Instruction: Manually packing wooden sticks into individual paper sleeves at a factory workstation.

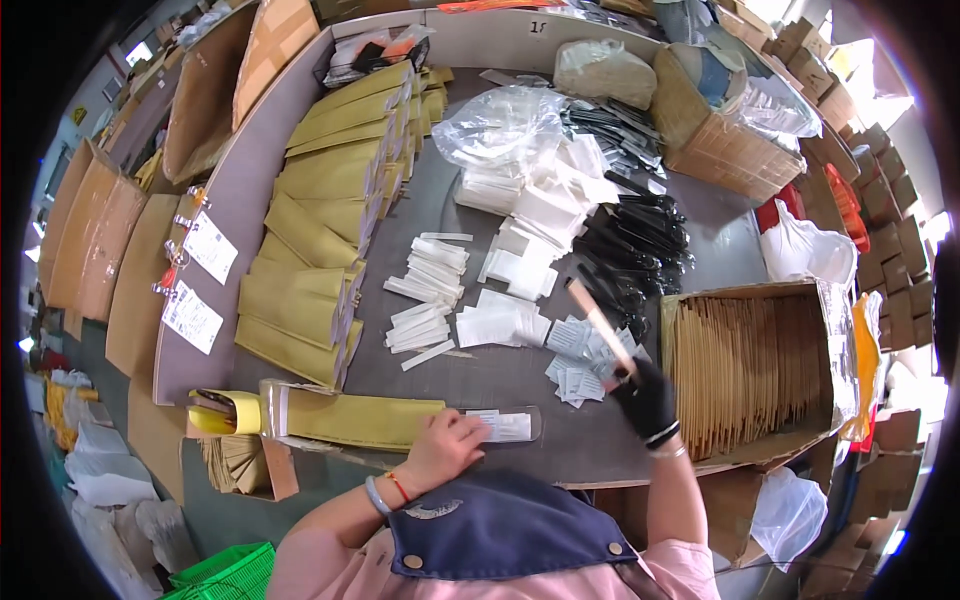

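Note:
Bare, with its fingers bent and pressed together, my left hand (445,442) grips the left end of a white labelled packet (500,427) in a clear sleeve. Beneath and left of that hand lies a long yellow-brown envelope (360,421), its right end meeting the packet. My right hand (645,400), in a black glove, is closed on a slim pale stick (598,322) that points up and left. What the stick is exactly, I cannot tell. Just left of the glove are small white printed packets (578,385). Black wrapped pieces (635,240) lie beyond the stick.
Stacked yellow-brown envelopes (310,290) line the table's left side. White packets (425,270) and folded white pieces (530,235) fill the middle, under a clear plastic bag (505,125). A carton (835,345) packed with brown envelopes stands at right; another carton (725,150) is behind.

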### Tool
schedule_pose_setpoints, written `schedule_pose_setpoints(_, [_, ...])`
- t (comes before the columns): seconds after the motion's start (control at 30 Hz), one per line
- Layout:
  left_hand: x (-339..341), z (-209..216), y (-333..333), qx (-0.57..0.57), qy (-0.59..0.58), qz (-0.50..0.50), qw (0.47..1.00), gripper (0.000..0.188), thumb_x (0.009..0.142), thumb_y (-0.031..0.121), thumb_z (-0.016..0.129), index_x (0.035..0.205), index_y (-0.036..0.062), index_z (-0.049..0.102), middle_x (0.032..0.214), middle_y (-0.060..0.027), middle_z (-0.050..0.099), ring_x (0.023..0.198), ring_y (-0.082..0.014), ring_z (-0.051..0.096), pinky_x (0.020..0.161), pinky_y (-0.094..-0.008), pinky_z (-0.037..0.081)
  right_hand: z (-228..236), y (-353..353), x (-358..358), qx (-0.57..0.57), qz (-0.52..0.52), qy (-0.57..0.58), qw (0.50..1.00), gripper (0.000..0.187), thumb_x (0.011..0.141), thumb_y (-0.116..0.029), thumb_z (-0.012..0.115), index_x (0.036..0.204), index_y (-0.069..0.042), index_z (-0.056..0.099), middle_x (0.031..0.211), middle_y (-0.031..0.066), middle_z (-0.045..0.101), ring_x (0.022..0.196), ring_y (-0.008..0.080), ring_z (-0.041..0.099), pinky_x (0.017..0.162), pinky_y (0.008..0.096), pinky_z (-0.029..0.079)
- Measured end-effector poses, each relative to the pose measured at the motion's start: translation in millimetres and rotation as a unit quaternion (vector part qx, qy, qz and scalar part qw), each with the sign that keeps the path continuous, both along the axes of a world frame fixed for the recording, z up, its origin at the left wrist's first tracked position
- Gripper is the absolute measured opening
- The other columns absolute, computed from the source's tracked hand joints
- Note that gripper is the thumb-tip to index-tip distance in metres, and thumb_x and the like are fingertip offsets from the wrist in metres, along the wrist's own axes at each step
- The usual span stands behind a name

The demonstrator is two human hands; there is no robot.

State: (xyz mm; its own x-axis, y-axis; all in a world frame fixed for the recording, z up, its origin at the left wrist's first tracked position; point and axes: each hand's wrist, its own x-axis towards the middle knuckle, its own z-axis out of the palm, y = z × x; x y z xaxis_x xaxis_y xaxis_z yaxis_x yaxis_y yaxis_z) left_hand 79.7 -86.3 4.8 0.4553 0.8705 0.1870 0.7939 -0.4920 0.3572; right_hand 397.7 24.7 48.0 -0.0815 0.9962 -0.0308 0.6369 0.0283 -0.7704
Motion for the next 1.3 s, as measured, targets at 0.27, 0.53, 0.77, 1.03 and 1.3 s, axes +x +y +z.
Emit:
schedule_pose_setpoints(0.27, [-7.8, 5.0, -15.9, -0.026, 0.036, 0.000, 0.999, 0.049, 0.070, 0.027, 0.075, 0.117, 0.0155, 0.063, 0.119, 0.0052, 0.057, 0.100, -0.0216, 0.051, 0.079, -0.0370, 0.043, -38.2, -55.7, -63.3, 0.070, 0.191, -0.080, 0.976, 0.040, 0.072, -0.030, 0.079, 0.106, -0.014, 0.067, 0.086, 0.0072, 0.065, 0.078, 0.0282, 0.064, 0.064, 0.0394, 0.052])
schedule_pose_setpoints(0.53, [-54.0, 19.9, -0.5, -0.069, -0.060, 0.089, 0.992, 0.066, 0.065, 0.032, 0.082, 0.121, 0.0048, 0.061, 0.122, -0.0087, 0.057, 0.112, -0.0317, 0.048, 0.098, -0.0450, 0.039, -33.0, -55.8, -40.7, 0.116, 0.289, -0.233, 0.921, 0.038, 0.078, -0.025, 0.071, 0.115, -0.023, 0.066, 0.083, 0.0049, 0.063, 0.073, 0.0269, 0.061, 0.058, 0.0399, 0.049])
schedule_pose_setpoints(0.77, [-17.1, 6.1, 13.0, -0.085, -0.091, 0.036, 0.992, 0.076, 0.059, 0.031, 0.085, 0.125, 0.0050, 0.057, 0.126, -0.0096, 0.053, 0.113, -0.0313, 0.047, 0.099, -0.0445, 0.039, -42.9, -59.6, -111.5, 0.129, 0.305, 0.018, 0.943, 0.021, 0.081, -0.011, 0.065, 0.102, -0.013, 0.068, 0.088, 0.0113, 0.065, 0.085, 0.0315, 0.062, 0.071, 0.0421, 0.051])
schedule_pose_setpoints(1.03, [5.2, 11.1, 25.6, -0.092, -0.066, 0.014, 0.993, 0.072, 0.060, 0.023, 0.083, 0.125, 0.0070, 0.057, 0.121, -0.0095, 0.053, 0.111, -0.0303, 0.048, 0.097, -0.0438, 0.040, -67.1, -74.1, -115.3, -0.051, 0.178, 0.115, 0.976, 0.024, 0.078, -0.009, 0.067, 0.101, -0.004, 0.063, 0.096, 0.0154, 0.062, 0.089, 0.0350, 0.062, 0.078, 0.0387, 0.051])
schedule_pose_setpoints(1.3, [2.9, 28.6, 45.7, -0.136, 0.106, -0.104, 0.980, 0.044, 0.062, 0.017, 0.077, 0.105, 0.0190, 0.066, 0.104, -0.0124, 0.054, 0.097, -0.0318, 0.053, 0.082, -0.0422, 0.047, -20.7, -60.3, -97.4, 0.090, 0.285, -0.221, 0.928, 0.062, 0.062, -0.044, 0.081, 0.111, -0.012, 0.059, 0.109, 0.0087, 0.058, 0.101, 0.0295, 0.055, 0.086, 0.0447, 0.040])
